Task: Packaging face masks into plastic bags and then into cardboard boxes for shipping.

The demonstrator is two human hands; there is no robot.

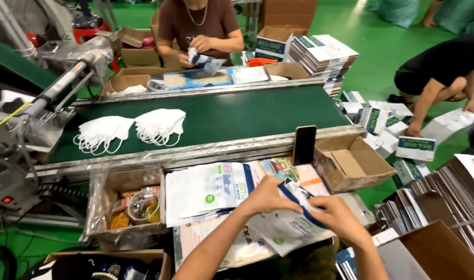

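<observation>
My left hand and my right hand meet over a white and blue plastic pouch with white masks going into its mouth. Both hands grip the pouch, the left at its upper edge, the right at its lower side. Under them lies a pile of flat printed pouches. Two stacks of white face masks rest on the green conveyor belt beyond.
A black phone stands upright on the belt's metal rail. An open cardboard box sits to its right; another box with odds and ends is at left. A seated person packs across the belt. Another person crouches among small cartons at right.
</observation>
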